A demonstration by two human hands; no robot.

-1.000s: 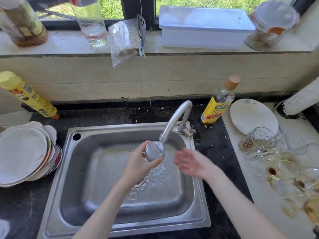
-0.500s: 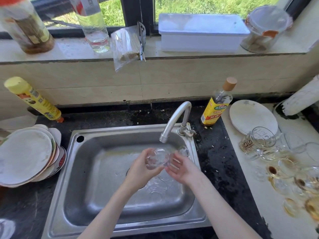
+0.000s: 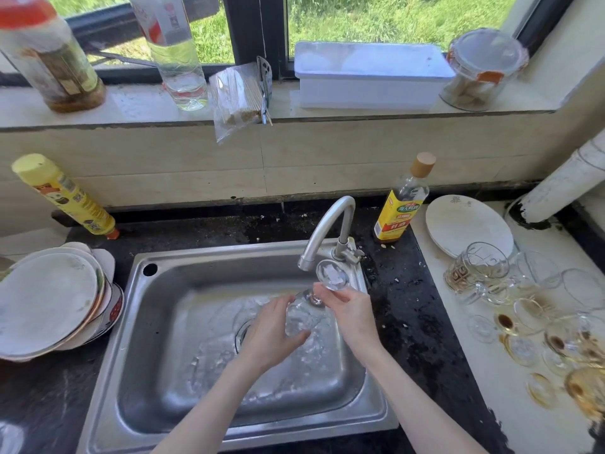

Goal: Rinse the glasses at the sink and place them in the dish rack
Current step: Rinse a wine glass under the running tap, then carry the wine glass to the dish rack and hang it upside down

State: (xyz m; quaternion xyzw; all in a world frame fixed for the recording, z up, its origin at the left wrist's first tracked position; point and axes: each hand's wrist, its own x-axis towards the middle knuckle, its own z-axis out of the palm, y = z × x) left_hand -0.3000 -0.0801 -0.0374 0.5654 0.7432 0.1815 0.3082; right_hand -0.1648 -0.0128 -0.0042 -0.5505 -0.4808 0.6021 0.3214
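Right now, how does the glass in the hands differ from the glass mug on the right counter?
The stemmed glass is held over the sink, tilted with its foot up near the faucet; the glass mug lies on its side on the counter. The left hand grips the stemmed glass's bowl and the right hand its stem; nothing touches the mug. The mug has a gold pattern; the stemmed glass looks plain. Both are clear glass.

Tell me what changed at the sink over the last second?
The right hand, free before, took the stemmed glass near its foot; the glass tipped, foot toward the faucet. The left hand still grips the bowl. Dirty glasses stayed put.
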